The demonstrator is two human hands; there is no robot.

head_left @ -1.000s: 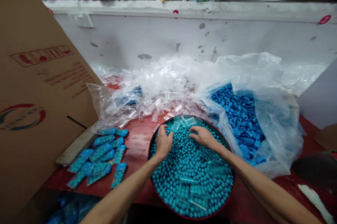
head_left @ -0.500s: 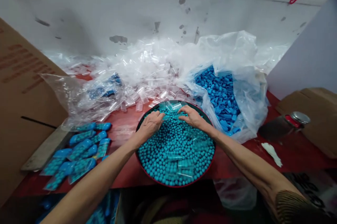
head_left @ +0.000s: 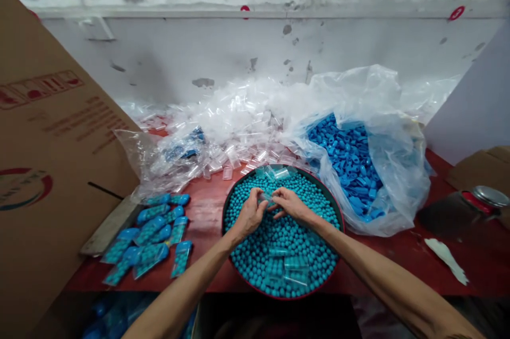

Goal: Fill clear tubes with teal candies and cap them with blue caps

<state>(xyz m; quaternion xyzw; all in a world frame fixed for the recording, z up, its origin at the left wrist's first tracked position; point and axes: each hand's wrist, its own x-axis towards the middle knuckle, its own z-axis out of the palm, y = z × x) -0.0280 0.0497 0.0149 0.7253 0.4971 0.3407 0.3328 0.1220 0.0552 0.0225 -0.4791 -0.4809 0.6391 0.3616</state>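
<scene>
A round dark basin (head_left: 337, 210) with a red rim holds a heap of small teal balls and several clear plastic tubes lying among them. My left hand (head_left: 249, 215) and my right hand (head_left: 290, 204) meet over the middle of the basin. Together their fingertips pinch a small clear tube (head_left: 266, 200) just above the balls. Filled tubes with blue caps (head_left: 153, 235) lie in a loose group on the red table to the left.
A pile of empty clear tubes (head_left: 239, 121) lies behind the basin. An open plastic bag of blue caps (head_left: 350, 161) sits at the right. A big cardboard box (head_left: 48, 158) stands at the left, a lidded jar (head_left: 484, 198) at the far right.
Both hands drew back from the far side of the basin and came together at its middle, lifting a clear tube between them. The camera view tilted down, then back up.
</scene>
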